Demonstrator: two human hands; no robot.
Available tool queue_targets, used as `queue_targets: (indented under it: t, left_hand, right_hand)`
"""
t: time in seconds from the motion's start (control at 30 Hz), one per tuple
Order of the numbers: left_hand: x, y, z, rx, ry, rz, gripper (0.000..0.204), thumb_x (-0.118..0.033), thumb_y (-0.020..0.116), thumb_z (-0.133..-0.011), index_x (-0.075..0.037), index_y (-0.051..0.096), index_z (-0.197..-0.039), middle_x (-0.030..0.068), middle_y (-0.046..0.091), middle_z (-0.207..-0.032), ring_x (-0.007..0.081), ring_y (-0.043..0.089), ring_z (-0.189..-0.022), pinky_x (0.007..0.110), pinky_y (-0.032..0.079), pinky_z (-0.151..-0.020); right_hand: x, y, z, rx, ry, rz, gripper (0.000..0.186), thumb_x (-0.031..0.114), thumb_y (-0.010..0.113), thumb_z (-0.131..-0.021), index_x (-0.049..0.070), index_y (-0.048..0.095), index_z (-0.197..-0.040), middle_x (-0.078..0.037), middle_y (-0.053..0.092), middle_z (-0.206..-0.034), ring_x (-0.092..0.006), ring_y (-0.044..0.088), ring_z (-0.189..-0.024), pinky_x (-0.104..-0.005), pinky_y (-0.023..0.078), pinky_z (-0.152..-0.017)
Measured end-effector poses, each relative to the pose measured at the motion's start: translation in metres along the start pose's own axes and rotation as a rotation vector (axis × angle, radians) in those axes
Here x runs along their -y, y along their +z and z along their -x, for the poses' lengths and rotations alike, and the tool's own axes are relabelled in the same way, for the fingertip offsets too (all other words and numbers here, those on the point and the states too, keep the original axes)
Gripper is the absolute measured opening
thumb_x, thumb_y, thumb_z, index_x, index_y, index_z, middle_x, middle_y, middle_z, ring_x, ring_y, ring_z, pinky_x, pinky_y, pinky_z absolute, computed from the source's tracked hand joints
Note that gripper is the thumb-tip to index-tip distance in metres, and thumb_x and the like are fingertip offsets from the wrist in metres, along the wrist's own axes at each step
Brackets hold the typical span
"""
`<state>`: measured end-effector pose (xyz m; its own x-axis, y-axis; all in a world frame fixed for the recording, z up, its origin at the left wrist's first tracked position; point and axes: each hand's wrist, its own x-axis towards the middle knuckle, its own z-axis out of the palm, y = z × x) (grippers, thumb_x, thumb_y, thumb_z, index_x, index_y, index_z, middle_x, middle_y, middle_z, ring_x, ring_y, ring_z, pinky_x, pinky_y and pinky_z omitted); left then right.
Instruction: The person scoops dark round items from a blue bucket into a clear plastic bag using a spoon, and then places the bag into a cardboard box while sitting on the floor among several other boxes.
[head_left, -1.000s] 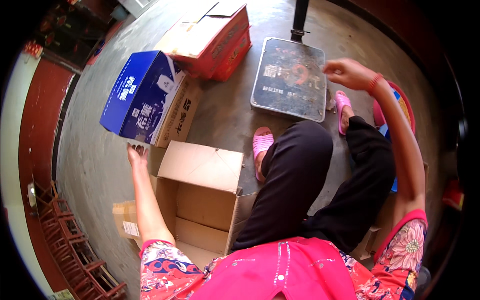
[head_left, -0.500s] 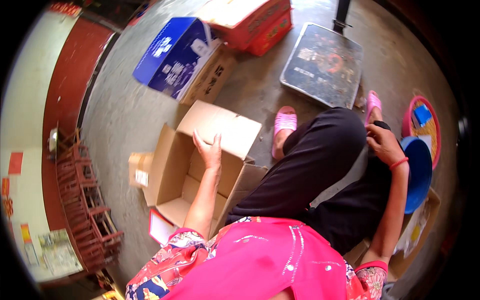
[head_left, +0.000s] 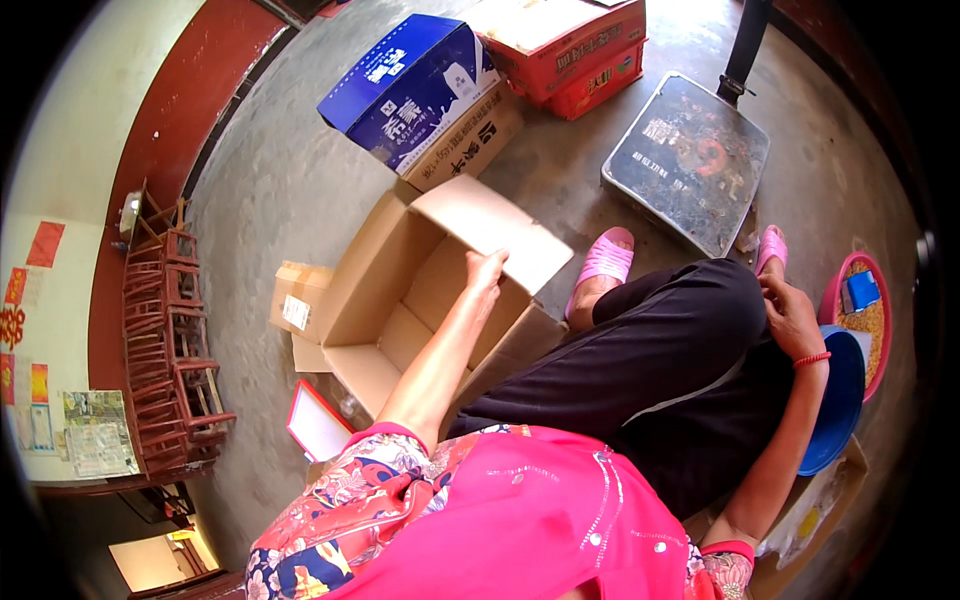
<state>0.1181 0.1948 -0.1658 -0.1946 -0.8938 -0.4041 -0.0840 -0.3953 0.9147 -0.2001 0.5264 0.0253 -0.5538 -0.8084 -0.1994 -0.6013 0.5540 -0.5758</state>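
Observation:
An open cardboard box (head_left: pixel 385 262) stands on the floor to my left, with its inside bare. My left hand (head_left: pixel 487 272) is closed on the edge of its raised far flap (head_left: pixel 505 228), the thumb on the side toward me. On my right, my right hand (head_left: pixel 795 318), with a red bracelet at the wrist, lies against my dark trouser leg (head_left: pixel 640 345). Its fingers are curled; whatever they hold, if anything, is hidden.
A blue carton (head_left: pixel 405 90) and red cartons (head_left: pixel 570 60) stand ahead, with a platform scale (head_left: pixel 688 160) farther right. Beside my right leg are a blue bucket (head_left: pixel 835 420) and a pink basin (head_left: pixel 868 372) of yellow grains. Red stools (head_left: pixel 165 340) line the left wall.
My left hand was spread open above the box; it has moved onto the far flap and closed on its edge. My right hand stays at my leg. The whole view has shifted.

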Motion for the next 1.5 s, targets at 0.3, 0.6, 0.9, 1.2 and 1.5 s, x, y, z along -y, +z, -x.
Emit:
queue_targets:
  t: [0.3,0.6,0.9,1.2,1.5]
  left_hand:
    - [0.003,0.015,-0.004,-0.025,-0.015,-0.202,0.072,-0.026,0.069,-0.072,-0.003,0.027,-0.125,0.0151,0.055,-0.107,0.0248,0.055,-0.092,0.042,0.044,-0.073]
    - [0.028,-0.012,0.08,0.57,0.354,-0.874,0.051,-0.032,0.069,-0.067,0.001,0.052,-0.102,0.0229,0.058,-0.096,0.0352,0.057,-0.092,0.04,0.045,-0.078]
    - [0.043,-0.016,0.061,0.536,0.422,-0.612,0.026,-0.02,0.05,-0.087,0.002,0.059,-0.098,0.0061,0.063,-0.09,0.0131,0.056,-0.077,0.031,0.047,-0.069]
    - [-0.015,-0.009,0.066,0.557,0.55,-0.672,0.026,-0.019,0.05,-0.088,0.003,0.06,-0.096,0.006,0.063,-0.089,0.013,0.056,-0.076,0.03,0.048,-0.067]
    - [-0.116,0.046,0.094,0.637,0.551,-0.674,0.019,-0.009,0.05,-0.086,0.002,0.058,-0.099,0.0072,0.062,-0.095,0.0126,0.056,-0.085,0.026,0.046,-0.075]
  right_hand:
    - [0.006,0.005,-0.003,0.033,0.021,-0.103,0.02,0.005,0.055,-0.08,0.001,0.056,-0.1,-0.013,0.061,-0.079,-0.0206,0.059,-0.07,-0.0299,0.046,-0.066]
    - [-0.015,0.004,0.002,-0.022,-0.035,-0.141,0.021,0.008,0.056,-0.082,0.002,0.055,-0.102,-0.012,0.061,-0.081,-0.0195,0.059,-0.075,-0.0298,0.046,-0.071]
    - [0.022,-0.007,0.023,-0.626,-0.286,0.052,0.02,0.007,0.055,-0.079,0.004,0.059,-0.098,-0.017,0.061,-0.095,-0.0321,0.057,-0.097,-0.037,0.046,-0.083]
    - [-0.049,0.04,0.134,-1.129,0.231,0.128,0.029,0.015,0.057,-0.076,0.005,0.056,-0.103,-0.012,0.057,-0.103,-0.0294,0.052,-0.099,-0.0394,0.041,-0.084]
    - [-0.104,0.096,0.177,-0.85,0.526,0.35,0.01,0.014,0.06,-0.065,0.01,0.058,-0.074,-0.007,0.06,-0.073,-0.0245,0.057,-0.077,-0.0377,0.036,-0.077]
